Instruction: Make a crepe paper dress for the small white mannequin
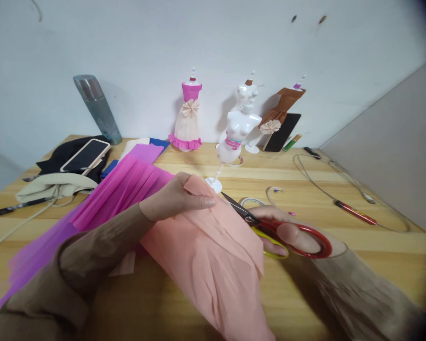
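Observation:
My left hand (179, 198) pinches the upper edge of a thin peach sheet (213, 265) that looks like crepe paper. It hangs in loose folds toward me over the table edge. In my right hand (294, 237) is a pair of scissors (248, 217) with dark blades and red and yellow handles. The blades lie against the sheet's right upper edge, tips pointing up and left. Whether they are biting into it I cannot tell. Just beyond stands a white mannequin (239, 125) with a pink band round its waist.
Magenta and purple sheets (124, 189) spread left under my arm. Behind stand a mannequin in a pink and cream dress (188, 118) and one in a brown dress (287, 102). A bottle (98, 111), a phone (86, 155), a pen (17, 207) and a red-handled corded tool (355, 212) lie around.

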Demonstrator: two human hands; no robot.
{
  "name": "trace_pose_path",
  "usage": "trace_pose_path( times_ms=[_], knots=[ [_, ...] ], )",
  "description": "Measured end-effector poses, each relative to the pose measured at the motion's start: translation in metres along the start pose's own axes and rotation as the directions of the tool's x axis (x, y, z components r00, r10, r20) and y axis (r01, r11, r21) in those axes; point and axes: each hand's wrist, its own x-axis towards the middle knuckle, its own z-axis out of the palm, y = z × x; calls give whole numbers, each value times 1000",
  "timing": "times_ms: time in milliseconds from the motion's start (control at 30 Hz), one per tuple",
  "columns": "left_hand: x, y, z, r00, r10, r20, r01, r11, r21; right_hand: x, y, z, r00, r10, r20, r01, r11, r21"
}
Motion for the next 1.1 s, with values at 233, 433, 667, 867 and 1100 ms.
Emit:
trace_pose_path(
  times_ms=[233,433,667,867,1100],
  knots=[
    [0,0,-1,1000,21,11,-21,1000,15,-1,-3,6,990,67,-121,-59,996,68],
    [0,-3,-2,998,69,-7,-69,996,53,-2,2,6,994,32,-103,-20,993,113],
    [-1,-7,-1,999,30,-39,-22,980,197,1,1,9,996,19,-82,-3,983,185],
    [2,-12,0,992,123,-3,-121,981,152,1,6,11,996,37,-83,-14,963,269],
    [3,-11,0,984,178,-25,-176,981,81,2,3,14,991,91,-98,-59,955,290]
  ],
)
